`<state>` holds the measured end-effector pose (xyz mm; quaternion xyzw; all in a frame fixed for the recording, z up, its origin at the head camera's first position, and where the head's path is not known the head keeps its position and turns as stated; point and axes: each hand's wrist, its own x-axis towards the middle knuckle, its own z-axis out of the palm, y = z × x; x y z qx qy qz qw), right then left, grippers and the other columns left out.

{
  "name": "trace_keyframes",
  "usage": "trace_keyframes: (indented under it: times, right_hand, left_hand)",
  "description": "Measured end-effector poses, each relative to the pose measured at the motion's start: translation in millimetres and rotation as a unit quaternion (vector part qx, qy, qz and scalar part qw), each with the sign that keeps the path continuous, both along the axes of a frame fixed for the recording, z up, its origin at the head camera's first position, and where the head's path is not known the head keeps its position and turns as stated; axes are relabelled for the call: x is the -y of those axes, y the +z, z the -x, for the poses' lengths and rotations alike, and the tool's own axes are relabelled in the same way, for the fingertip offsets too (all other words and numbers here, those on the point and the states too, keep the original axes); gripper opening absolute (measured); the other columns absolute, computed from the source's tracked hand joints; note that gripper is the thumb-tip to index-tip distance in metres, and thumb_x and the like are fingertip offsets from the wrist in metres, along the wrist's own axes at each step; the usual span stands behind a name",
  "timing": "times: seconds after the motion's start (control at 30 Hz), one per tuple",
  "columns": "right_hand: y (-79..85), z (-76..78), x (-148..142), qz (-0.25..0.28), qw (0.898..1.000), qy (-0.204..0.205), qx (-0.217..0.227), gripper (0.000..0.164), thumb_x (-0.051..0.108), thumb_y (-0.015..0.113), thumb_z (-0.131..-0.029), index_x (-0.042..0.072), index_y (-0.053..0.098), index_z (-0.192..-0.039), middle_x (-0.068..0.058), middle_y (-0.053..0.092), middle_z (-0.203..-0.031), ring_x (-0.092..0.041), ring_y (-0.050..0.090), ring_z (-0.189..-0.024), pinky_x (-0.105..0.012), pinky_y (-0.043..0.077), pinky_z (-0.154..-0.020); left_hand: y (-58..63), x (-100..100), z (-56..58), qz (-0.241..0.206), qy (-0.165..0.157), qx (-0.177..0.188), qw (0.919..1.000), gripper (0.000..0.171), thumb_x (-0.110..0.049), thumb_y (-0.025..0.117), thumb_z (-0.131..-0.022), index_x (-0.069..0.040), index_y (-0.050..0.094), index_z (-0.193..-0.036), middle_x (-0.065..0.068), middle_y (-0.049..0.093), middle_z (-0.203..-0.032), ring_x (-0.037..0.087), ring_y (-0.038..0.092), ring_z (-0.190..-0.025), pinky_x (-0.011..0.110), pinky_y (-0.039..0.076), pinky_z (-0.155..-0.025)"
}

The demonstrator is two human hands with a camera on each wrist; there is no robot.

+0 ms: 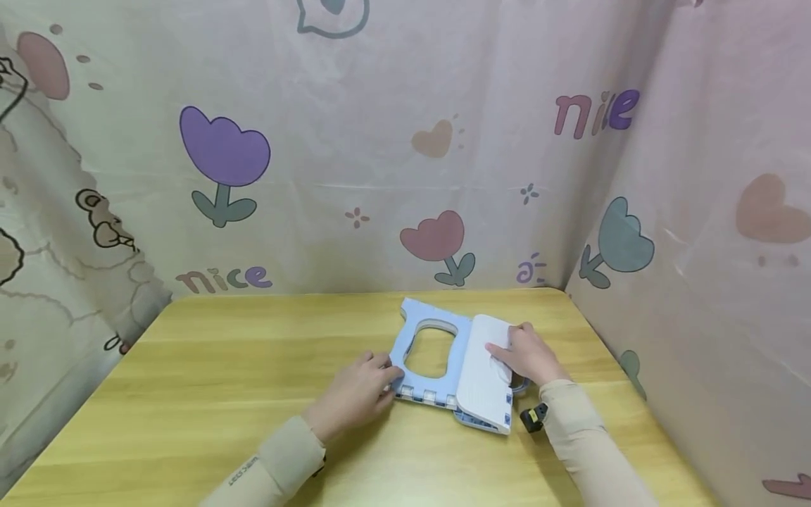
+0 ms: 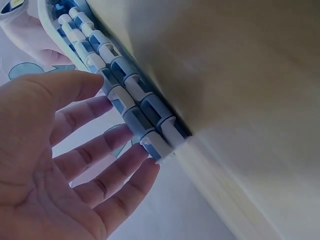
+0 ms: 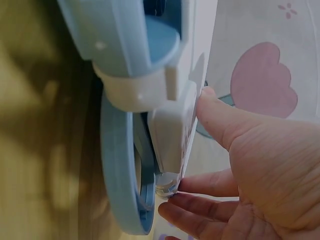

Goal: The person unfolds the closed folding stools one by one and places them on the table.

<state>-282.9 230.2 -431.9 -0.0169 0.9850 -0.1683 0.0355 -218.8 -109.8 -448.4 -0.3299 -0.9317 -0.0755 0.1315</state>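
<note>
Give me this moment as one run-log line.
left hand: touching blue frame's corner | right hand: touching white panel | setting: table, patterned curtain behind

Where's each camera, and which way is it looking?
Head: on the head, facing forward and down at the table, patterned cloth and white panel; left hand, right hand, sleeves show.
Left wrist: worn there, facing the hinged folding thing; both hands show.
Right wrist: worn there, facing the white panel edge-on and a blue loop; right hand shows.
Shared: white panel, by head and right wrist.
</note>
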Motion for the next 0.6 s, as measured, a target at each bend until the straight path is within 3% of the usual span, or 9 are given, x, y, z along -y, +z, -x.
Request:
trace_keyframes:
  times: [0.33, 0.6]
  right_hand:
    - [-1.5, 2.1, 28, -0.003, 0.999, 0.035, -0.021, 0.076, 0.048, 0.068, -0.105, -0.016, 0.055, -0.144, -0.037, 0.053, -0.148, -0.044, 0.065, -0.124, -0.061, 0.053, -0.114]
    - [-0.3, 0.9, 48, 0.006, 0.998, 0.05, -0.025, 0.078, 0.047, 0.067, -0.106, -0.015, 0.051, -0.15, -0.036, 0.051, -0.152, -0.048, 0.059, -0.136, -0.061, 0.049, -0.119]
  left_hand:
    - [5.5, 24, -21.8, -0.01, 0.007, -0.017, 0.9998, 0.023, -0.021, 0.085, -0.092, -0.015, 0.079, -0.114, 0.001, 0.07, -0.102, 0.014, 0.053, -0.082, 0.024, 0.05, -0.065]
    - [3.6, 43, -33.2, -0.023, 0.022, -0.015, 0.9994, 0.026, -0.024, 0.086, -0.091, -0.017, 0.08, -0.115, -0.002, 0.07, -0.105, 0.013, 0.057, -0.086, 0.026, 0.056, -0.068]
